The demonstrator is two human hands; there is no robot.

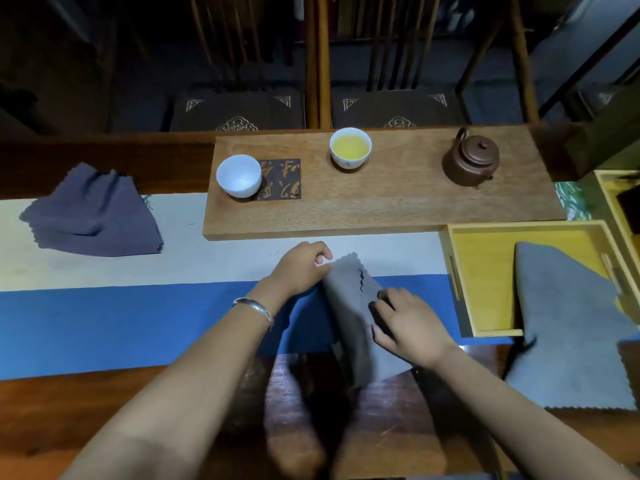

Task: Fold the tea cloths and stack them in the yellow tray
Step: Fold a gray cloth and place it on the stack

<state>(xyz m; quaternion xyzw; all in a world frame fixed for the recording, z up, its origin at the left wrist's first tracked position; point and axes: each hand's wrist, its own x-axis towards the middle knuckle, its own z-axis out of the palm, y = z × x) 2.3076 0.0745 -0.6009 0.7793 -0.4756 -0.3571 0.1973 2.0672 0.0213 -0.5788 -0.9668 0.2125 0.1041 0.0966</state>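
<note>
A grey tea cloth (349,317) with a scalloped edge lies partly folded on the blue and white runner, in front of me. My left hand (301,268) pinches its far corner between thumb and fingers. My right hand (405,320) presses flat on the cloth's right side, fingers spread. To the right stands the yellow tray (485,271). A larger grey cloth (568,323) lies half in it and hangs out over its near edge onto the table. A crumpled pile of purple-grey cloths (93,213) rests at the far left.
A wooden tea board (398,206) lies behind the cloth, carrying an empty white cup (239,176), a cup of yellow tea (350,147) and a brown clay teapot (471,157). A second yellow tray (609,188) sits at the far right. Chairs stand behind the table.
</note>
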